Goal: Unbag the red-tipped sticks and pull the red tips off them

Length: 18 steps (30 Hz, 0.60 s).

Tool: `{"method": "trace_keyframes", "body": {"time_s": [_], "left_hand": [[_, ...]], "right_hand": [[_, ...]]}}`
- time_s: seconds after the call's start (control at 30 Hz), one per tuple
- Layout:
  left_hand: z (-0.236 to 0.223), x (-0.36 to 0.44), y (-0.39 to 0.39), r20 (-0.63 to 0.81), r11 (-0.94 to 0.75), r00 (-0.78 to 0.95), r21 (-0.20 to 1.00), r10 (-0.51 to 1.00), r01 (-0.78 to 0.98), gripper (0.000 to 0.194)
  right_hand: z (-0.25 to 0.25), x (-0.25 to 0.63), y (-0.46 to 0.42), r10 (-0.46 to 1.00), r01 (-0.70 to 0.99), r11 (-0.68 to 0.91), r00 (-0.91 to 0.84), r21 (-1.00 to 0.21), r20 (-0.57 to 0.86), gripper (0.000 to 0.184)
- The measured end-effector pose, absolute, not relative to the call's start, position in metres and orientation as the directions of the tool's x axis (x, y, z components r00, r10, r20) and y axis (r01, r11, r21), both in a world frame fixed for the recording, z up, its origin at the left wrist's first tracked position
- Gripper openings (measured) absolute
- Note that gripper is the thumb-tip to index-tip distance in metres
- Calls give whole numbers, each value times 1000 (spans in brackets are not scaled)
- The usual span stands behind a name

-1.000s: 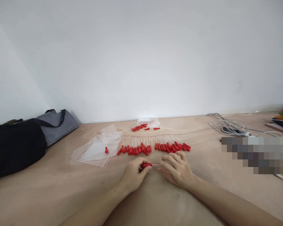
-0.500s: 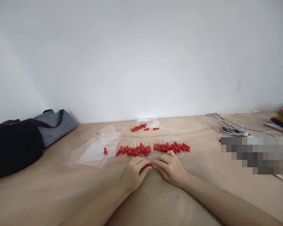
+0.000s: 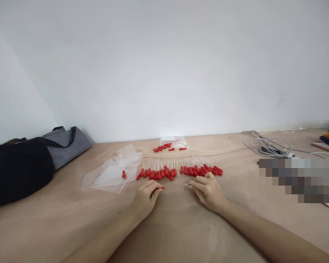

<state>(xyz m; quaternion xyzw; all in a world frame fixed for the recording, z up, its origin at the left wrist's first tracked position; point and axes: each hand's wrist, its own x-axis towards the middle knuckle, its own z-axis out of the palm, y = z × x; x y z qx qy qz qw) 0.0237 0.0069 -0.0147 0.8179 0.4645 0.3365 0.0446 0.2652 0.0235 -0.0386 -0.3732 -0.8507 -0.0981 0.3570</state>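
Head view shows the left hand [image 3: 146, 198] pinching a smooth red bulb-shaped cap [image 3: 160, 188], partly covered by fingers, and the right hand [image 3: 210, 193] pinching a thin transparent tube [image 3: 186, 185], apart from it, over the pale wood-grained desk [image 3: 164, 230], before fanned slender red-bulbed clear droppers [image 3: 201, 170].

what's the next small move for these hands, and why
Perhaps the left hand should set its red bulb beside the lone bulb on the plastic bags: its bulb is apart from the clear tube in the right hand, and the lone one shows no tube.
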Motion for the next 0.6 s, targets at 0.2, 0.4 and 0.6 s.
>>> {"method": "trace_keyframes", "body": {"time_s": [0.2,0.4,0.6], "left_hand": [[-15,22,7,599,-573,274,390,752,720,16],[-8,-1,15,603,-443,104,446,791,778,23],[14,-61,27,475,24,-306,511,825,859,25]], "right_hand": [[-47,256,28,587,618,748,-443,-243,678,44],[-48,259,32,600,608,728,-340,-317,725,32],[-26,253,44,732,782,527,-217,-334,646,20]]}}
